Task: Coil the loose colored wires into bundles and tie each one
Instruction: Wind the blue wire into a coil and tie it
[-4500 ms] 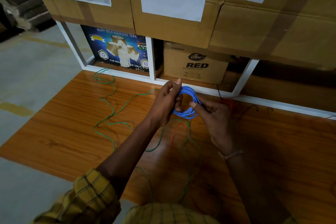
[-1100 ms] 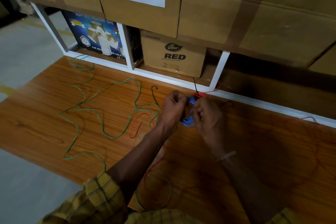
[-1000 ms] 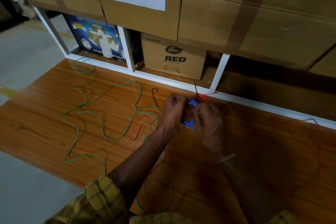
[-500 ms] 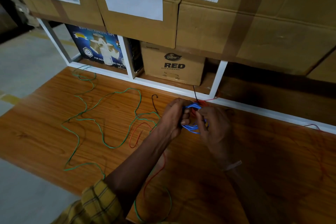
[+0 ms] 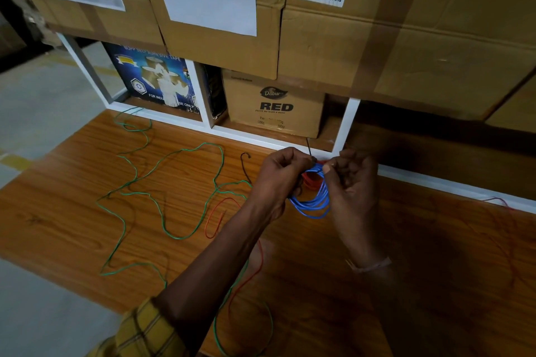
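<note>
While raised just above the wooden worktop (image 5: 72, 211), near its far edge, held between both hands: a blue wire coil (image 5: 311, 203). Left hand (image 5: 280, 175) clenched at the coil's left side, thumb and forefinger pinched at the top. Right hand (image 5: 352, 182) clenched at the coil's right side, fingertips pinched close to those of the left. Between the two pinches, a thin dark tie (image 5: 316, 164) crossing the top of the coil; cannot tell whether knotted. Behind the blue loops, a bit of red wire bundle (image 5: 310, 180), partly hidden by the hands.

Sprawled loose across the left of the worktop, a green wire (image 5: 171, 236), looping from the far-left corner toward the near edge. Beside it, under the left forearm, a loose red wire (image 5: 214, 211). Just left of the left hand, a short dark wire (image 5: 243, 166) with a hooked end. Faint further red wire (image 5: 497, 200) at the far right, against the white frame (image 5: 346, 124).

Beyond the worktop, a white-framed shelf with a blue tape box (image 5: 153, 78) and a brown carton marked RED (image 5: 274, 106). Stacked above, large cardboard boxes (image 5: 406, 38). On the left arm, a yellow checked sleeve (image 5: 145, 330); on the right wrist, a pale band (image 5: 368, 264).
</note>
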`<act>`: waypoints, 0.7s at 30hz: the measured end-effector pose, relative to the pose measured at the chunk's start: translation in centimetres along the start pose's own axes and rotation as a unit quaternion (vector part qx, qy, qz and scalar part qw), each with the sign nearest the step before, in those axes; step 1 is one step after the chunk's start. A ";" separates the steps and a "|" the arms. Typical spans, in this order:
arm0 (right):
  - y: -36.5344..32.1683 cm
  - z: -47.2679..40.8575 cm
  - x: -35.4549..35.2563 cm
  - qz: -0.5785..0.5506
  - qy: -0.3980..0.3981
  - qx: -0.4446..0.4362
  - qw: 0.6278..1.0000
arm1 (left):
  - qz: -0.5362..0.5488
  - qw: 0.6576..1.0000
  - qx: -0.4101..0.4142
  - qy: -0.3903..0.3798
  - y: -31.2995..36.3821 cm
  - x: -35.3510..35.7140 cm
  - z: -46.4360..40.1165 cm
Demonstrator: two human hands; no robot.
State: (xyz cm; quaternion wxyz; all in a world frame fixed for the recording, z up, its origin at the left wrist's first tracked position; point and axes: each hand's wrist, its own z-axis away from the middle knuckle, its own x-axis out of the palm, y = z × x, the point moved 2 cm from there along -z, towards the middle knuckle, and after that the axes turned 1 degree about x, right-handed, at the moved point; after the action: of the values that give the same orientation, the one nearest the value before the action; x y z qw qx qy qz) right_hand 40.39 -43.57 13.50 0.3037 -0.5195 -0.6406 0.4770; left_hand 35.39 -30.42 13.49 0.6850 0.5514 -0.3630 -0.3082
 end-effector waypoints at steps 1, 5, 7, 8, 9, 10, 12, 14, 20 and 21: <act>0.0 -0.1 0.0 -0.006 0.001 0.003 1.000 | -0.002 1.000 0.003 0.004 0.1 0.0 0.0; -0.3 -0.2 0.0 0.002 -0.007 -0.009 1.000 | -0.006 0.999 0.002 0.033 0.3 0.2 -0.2; -0.4 -0.3 0.0 0.013 -0.014 -0.019 1.000 | -0.004 0.999 0.003 0.046 0.2 0.3 -0.2; -0.4 -0.3 0.0 0.017 -0.017 -0.024 0.999 | -0.002 0.999 0.004 0.051 0.1 0.2 -0.3; -0.5 -0.3 -0.1 0.022 -0.022 -0.029 0.999 | -0.001 0.999 0.006 0.054 0.1 0.2 -0.2; -0.5 -0.3 -0.1 0.028 -0.026 -0.033 0.999 | 0.000 0.999 0.008 0.054 0.0 0.2 -0.2; -0.7 -0.2 -0.2 0.041 -0.031 -0.042 0.998 | -0.001 0.999 0.011 0.053 -0.1 0.1 -0.2; -0.9 -0.1 -0.3 0.054 -0.034 -0.056 0.996 | -0.003 0.998 0.012 0.057 -0.2 -0.1 -0.3; -1.4 -0.1 -0.4 0.066 -0.038 -0.076 0.994 | 0.001 0.997 0.023 0.069 -0.3 -0.1 -0.4; -1.5 -0.2 -0.4 0.065 -0.033 -0.072 0.995 | 0.004 0.997 0.024 0.072 -0.2 -0.1 -0.4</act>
State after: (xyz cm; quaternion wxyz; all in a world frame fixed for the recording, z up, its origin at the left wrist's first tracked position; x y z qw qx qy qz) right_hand 40.14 -43.85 15.03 0.2125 -0.5646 -0.6479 0.4651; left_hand 35.66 -30.22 13.25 0.6972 0.5871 -0.3217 -0.2563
